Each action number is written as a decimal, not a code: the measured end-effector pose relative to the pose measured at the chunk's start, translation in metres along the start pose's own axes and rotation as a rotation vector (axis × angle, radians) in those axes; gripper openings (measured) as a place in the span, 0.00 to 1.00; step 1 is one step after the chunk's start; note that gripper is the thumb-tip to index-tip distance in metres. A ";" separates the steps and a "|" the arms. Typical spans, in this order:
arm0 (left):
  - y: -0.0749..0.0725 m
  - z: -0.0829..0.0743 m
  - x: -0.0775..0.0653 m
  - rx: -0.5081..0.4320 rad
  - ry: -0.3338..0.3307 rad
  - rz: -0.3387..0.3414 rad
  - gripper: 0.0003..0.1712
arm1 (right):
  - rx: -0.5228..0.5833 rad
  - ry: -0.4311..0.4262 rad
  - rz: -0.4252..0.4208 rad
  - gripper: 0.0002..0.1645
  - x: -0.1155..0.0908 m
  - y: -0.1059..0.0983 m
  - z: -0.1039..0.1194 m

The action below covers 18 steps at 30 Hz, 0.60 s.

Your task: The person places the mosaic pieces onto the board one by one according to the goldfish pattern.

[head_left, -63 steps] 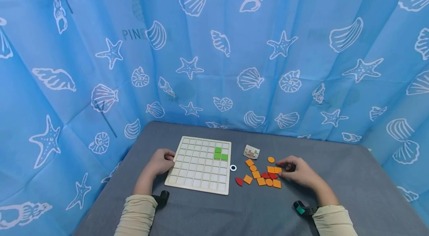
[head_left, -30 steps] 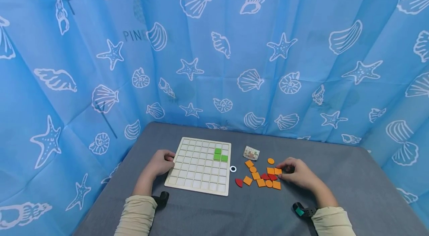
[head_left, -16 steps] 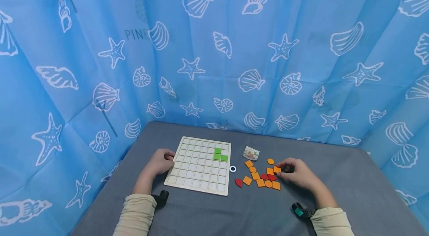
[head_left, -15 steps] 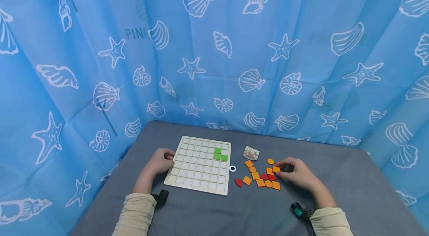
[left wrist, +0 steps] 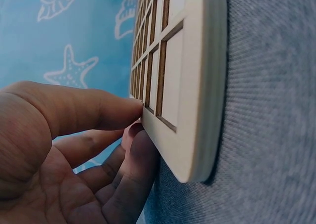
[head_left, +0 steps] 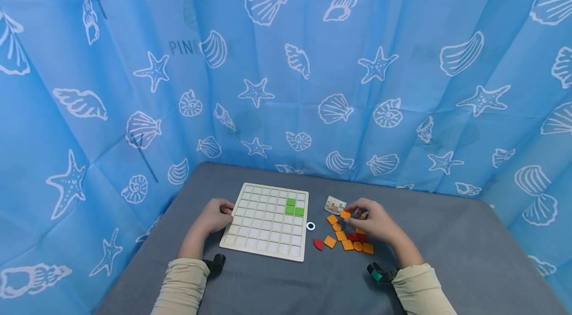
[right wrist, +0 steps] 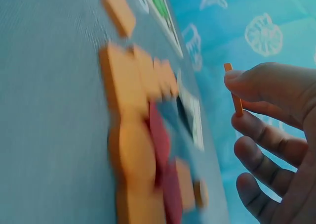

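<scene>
Blue curtain (head_left: 286, 81) printed with white shells and starfish hangs behind a grey table (head_left: 313, 290).

Head view: the left hand (head_left: 214, 215) is at the left edge of the pale grid board (head_left: 263, 228). 3 green squares (head_left: 289, 209) sit in cells toward its upper right. Beside the board's right edge lies a white ring (head_left: 310, 226). The right hand (head_left: 373, 218) has lifted an orange square (head_left: 345, 214) from the right end of the loose pieces and brought it left, until it appears just beside the small pattern card (head_left: 332, 204). So that square is now nearer the board, though not yet on it; the green ones have stayed in place. Other orange pieces (head_left: 341, 236) and red pieces (head_left: 318, 244) lie between board and hand, some partly covered.

Left wrist view: the fingertips pinch the board's rim, which appears to steady it; its visible cells hold no coloured piece.

Right wrist view: thumb and fingertips grasp the orange square, seen edge-on and clear of the table, while the lower fingers curl loosely. Motion blur softens the pieces below, so their exact contacts are hard to tell.
</scene>
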<state>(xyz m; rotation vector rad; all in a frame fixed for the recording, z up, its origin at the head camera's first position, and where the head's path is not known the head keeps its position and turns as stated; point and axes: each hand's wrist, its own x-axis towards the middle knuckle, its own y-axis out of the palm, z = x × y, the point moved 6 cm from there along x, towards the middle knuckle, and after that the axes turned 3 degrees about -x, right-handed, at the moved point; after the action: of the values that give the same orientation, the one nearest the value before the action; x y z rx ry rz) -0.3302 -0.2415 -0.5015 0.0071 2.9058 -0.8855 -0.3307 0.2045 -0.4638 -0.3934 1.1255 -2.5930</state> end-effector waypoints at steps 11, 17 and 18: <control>0.001 -0.002 -0.002 -0.001 -0.012 -0.013 0.25 | 0.048 -0.067 0.049 0.15 0.043 0.052 0.055; 0.001 -0.001 -0.002 -0.005 -0.017 -0.013 0.24 | 0.084 -0.119 0.112 0.14 0.056 0.083 0.073; 0.001 -0.001 -0.002 -0.003 -0.018 -0.012 0.25 | 0.086 -0.129 0.118 0.14 0.057 0.087 0.075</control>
<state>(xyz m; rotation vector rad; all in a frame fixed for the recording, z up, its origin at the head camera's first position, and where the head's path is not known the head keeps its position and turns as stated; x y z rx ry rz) -0.3282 -0.2400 -0.5009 -0.0192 2.8935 -0.8778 -0.3437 0.0770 -0.4709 -0.4536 0.9611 -2.4649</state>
